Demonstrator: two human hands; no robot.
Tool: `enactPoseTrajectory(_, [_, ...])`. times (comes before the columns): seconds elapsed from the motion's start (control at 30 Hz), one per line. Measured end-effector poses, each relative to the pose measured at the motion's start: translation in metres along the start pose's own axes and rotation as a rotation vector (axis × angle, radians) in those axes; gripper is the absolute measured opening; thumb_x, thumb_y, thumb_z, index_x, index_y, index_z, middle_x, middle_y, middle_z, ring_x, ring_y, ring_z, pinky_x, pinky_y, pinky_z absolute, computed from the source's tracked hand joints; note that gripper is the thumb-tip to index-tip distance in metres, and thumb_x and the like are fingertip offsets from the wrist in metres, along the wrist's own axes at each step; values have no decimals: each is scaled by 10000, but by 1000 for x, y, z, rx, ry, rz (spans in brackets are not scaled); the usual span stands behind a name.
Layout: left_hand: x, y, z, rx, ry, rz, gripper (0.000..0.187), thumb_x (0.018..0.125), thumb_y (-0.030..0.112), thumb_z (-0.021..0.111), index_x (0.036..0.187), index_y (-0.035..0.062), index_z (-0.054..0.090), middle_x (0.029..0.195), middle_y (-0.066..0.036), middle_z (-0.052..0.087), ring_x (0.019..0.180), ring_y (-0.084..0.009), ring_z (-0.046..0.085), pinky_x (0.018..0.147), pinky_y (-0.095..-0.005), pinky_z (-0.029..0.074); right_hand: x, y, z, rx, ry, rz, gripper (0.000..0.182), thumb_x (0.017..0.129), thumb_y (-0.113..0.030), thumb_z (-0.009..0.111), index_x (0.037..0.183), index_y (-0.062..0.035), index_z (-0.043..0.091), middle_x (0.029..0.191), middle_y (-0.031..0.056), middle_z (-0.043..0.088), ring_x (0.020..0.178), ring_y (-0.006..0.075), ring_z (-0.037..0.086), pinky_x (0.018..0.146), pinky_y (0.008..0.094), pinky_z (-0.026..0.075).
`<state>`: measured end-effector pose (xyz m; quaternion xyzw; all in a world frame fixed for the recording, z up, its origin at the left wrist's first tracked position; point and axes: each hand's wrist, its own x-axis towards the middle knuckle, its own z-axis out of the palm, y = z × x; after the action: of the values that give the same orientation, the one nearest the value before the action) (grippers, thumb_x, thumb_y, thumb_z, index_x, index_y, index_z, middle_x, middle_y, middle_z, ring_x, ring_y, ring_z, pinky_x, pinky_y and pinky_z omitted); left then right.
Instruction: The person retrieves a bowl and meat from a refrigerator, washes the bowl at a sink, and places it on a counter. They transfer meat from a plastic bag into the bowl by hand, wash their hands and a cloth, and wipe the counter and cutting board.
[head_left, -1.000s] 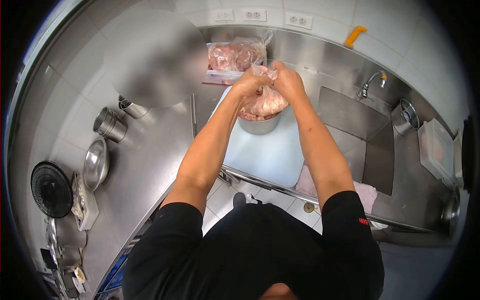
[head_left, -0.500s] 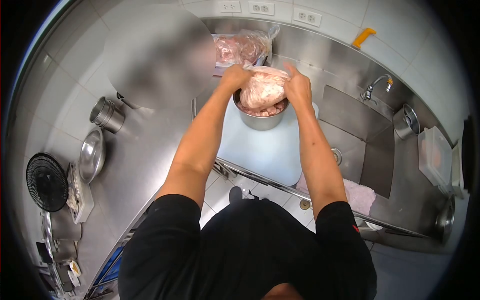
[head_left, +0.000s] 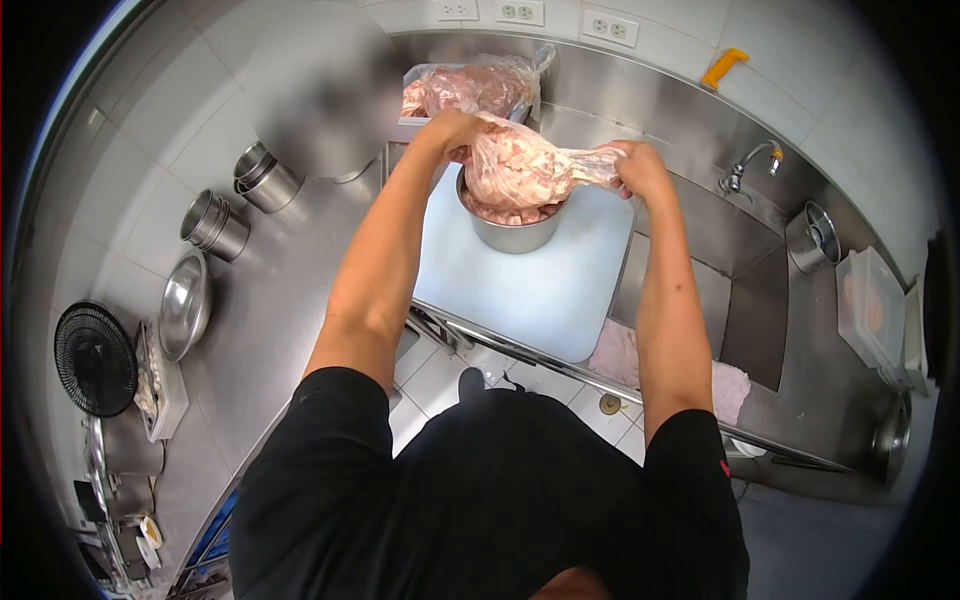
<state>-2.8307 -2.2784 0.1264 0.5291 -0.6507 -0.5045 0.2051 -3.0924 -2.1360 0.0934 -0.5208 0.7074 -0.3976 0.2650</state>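
Two bare hands, left (head_left: 455,132) and right (head_left: 640,172), are closed on a crinkled clear plastic bag (head_left: 520,168) of pale pink meat, its end stretched taut. The bag is held over a round metal pot (head_left: 516,232) on a smooth board (head_left: 515,295)

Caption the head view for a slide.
Two hands stretch a clear bag of raw meat over a metal pot on a pale cutting board.

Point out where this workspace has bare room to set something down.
Bare: the board between the pot and its near edge; the left counter between the shiny bowl and that board. Crowded: the board's far end, around pot, bag and left hand.
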Motion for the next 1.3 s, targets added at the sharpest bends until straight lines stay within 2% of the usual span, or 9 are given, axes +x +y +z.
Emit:
enactPoseTrajectory(0.13, [-9,34,8,-97,41,44,274,789,209,734,1013,61,684,938,-56,665,839,-204,625,721,-387,528,4,-32,-3,213,-153,192,433,801,37,344,1113,-48,631,615,79,605,419,119,515,307,264,368])
enactPoseTrajectory(0.3, [25,28,12,-354,236,173,203,821,118,604,957,-26,649,951,-112,639,801,-237,613,696,-378,513,44,-42,27,282,-263,253,400,848,-18,320,1129,-53,604,685,92,628,428,144,540,309,281,404])
enactPoseTrajectory(0.43, [-2,15,35,-890,213,355,148,731,36,511,792,-91,557,690,-99,507,580,-209,509,482,-398,387,79,-48,54,324,-262,263,191,862,-102,462,911,-65,643,699,101,626,396,164,530,321,280,440])
enactPoseTrajectory(0.6, [12,6,32,-1258,29,529,210,825,5,468,990,-45,588,978,-136,624,901,-220,626,804,-339,504,108,-82,49,262,-259,244,284,921,-108,384,1136,-93,569,878,138,669,613,242,654,520,398,578])
enactPoseTrajectory(0.7, [-4,-1,41,-1149,111,701,190,812,18,504,965,-33,605,945,-113,624,840,-201,618,763,-320,498,116,-96,45,239,-200,203,284,926,-104,381,1153,-95,552,872,147,666,642,257,662,578,442,585])
enactPoseTrajectory(0.83, [0,-58,46,-750,148,585,131,764,5,544,866,-3,624,861,-64,612,716,-152,563,673,-283,462,106,-109,52,432,-158,162,307,924,-87,374,1193,-91,522,834,136,656,608,242,649,549,417,563])
enactPoseTrajectory(1.0, [1,-70,37,-910,-107,398,442,836,7,499,1271,-58,460,1187,-187,573,1018,-262,613,887,-368,511,103,-100,73,467,-219,151,324,926,-111,375,1220,-107,512,762,140,633,558,248,615,482,381,507])
enactPoseTrajectory(1.1, [9,-66,35,-1036,-231,280,440,862,61,501,1273,-91,461,1201,-201,573,1058,-285,603,901,-382,505,99,-105,66,337,-248,123,376,921,-100,340,1259,-108,505,788,85,643,534,171,599,472,311,465])
enactPoseTrajectory(1.3, [8,-53,25,-580,-132,295,357,859,161,579,1098,-103,602,1040,-144,654,935,-219,634,815,-330,506,94,-106,58,126,-339,20,327,935,-160,388,1198,-120,577,806,50,648,620,157,612,534,307,456])
